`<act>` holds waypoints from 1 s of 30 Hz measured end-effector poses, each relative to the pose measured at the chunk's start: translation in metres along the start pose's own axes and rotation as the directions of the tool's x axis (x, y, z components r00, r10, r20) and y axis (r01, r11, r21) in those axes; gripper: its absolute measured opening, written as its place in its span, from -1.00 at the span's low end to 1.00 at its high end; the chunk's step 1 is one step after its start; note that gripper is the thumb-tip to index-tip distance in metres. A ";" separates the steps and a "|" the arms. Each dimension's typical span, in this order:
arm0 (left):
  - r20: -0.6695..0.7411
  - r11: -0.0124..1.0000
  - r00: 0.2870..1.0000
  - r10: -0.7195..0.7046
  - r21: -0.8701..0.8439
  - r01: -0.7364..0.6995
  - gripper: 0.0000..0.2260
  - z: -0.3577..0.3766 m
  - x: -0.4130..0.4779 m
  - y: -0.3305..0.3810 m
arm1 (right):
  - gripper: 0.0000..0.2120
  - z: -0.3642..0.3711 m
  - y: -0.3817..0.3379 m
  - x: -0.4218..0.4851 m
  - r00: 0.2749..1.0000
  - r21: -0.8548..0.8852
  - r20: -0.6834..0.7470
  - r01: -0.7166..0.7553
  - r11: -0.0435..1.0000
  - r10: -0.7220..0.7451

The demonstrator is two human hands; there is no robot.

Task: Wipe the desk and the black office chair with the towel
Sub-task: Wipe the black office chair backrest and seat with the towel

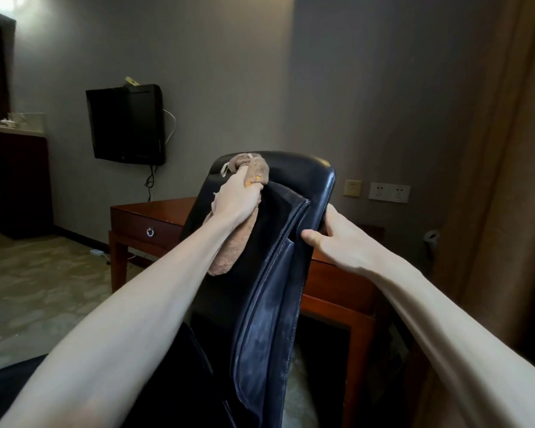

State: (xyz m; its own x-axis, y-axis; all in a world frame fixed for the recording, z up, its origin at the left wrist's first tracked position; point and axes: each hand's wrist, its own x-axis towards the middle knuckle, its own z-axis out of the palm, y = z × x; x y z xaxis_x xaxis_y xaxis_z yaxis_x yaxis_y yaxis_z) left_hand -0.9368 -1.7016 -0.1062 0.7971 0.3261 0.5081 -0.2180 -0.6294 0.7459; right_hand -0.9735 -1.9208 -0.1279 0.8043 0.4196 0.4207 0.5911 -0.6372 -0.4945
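Head view, one frame.

Left hand (238, 196): fingers curled tight around a bunched tan terry-cloth towel (229, 254), holding it against the upper left of the backrest of the black leather office chair (272, 304). One wad of towel sticks out above the fist, touching the top edge of the backrest. The rest hangs down under the wrist and forearm, lying against the backrest face.

Right hand (337, 239): clasps the right side edge of the backrest, below its top corner. The thumb lies on the near face. The fingers wrap round the edge to the far side and are mostly hidden. Grip closed on the chair.

Office chair: the backrest stands near, centre of frame, leaning left. Stitched seams run down its right side. There is a pale, dusty sheen on the lower panels.

Reddish-brown polished wooden desk (155, 211): directly beyond the chair, against the far wall. The drawer front on its left end has a metal ring pull (150, 232). The chair covers much of its top.

Surroundings:
- Black flat-screen television (127, 125) mounted on the grey wall, far left of the chair, cable hanging below.
- Beige wall plate (352, 188) and white double socket panel (389, 192) on the wall to the right of the chair top.
- Brown curtain (491, 180) down the right side.
- Dark wooden counter (13, 168) at far left, small items on top, too blurred to identify.
- Patterned beige carpet (44, 288) on the floor at left.
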 end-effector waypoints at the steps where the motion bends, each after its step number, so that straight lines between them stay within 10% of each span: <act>1: -0.023 0.999 0.999 0.029 0.021 -0.029 -0.63 0.001 -0.006 0.003 | -0.44 0.001 0.000 0.001 1.000 -0.001 0.004 0.009 1.000 -0.009; 6: 0.027 0.953 0.968 0.248 0.170 -0.249 -0.50 0.002 -0.057 0.031 | -0.42 0.001 0.005 0.005 1.000 0.016 0.003 0.025 1.000 -0.025; 13: 0.155 0.875 0.861 0.485 -0.096 -0.475 -0.43 -0.005 -0.113 0.014 | -0.41 -0.001 0.009 0.002 0.997 0.027 0.005 0.081 0.996 -0.081; 19: -0.257 0.933 0.958 0.126 -0.298 -0.202 -0.47 -0.028 -0.036 0.008 | -0.61 -0.002 0.011 0.005 0.998 0.028 0.003 0.063 0.998 -0.064; 22: -0.162 0.998 0.986 -0.040 -0.045 0.033 -0.54 -0.027 -0.002 0.002 | -0.58 -0.007 0.011 0.007 0.998 0.045 -0.016 0.053 0.998 -0.053; 30: 0.101 0.986 0.985 0.137 0.085 -0.146 -0.38 -0.012 0.008 0.005 | -0.44 -0.004 0.013 0.014 0.995 0.040 0.042 0.092 0.995 -0.093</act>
State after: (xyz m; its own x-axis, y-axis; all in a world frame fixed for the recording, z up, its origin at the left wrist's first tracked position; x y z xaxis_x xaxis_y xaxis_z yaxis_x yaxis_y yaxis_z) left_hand -0.9377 -1.6939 -0.0931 0.8124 0.1637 0.5597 -0.2838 -0.7276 0.6246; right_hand -0.9549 -1.9257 -0.1258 0.7475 0.5043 0.4324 0.6643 -0.5699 -0.4837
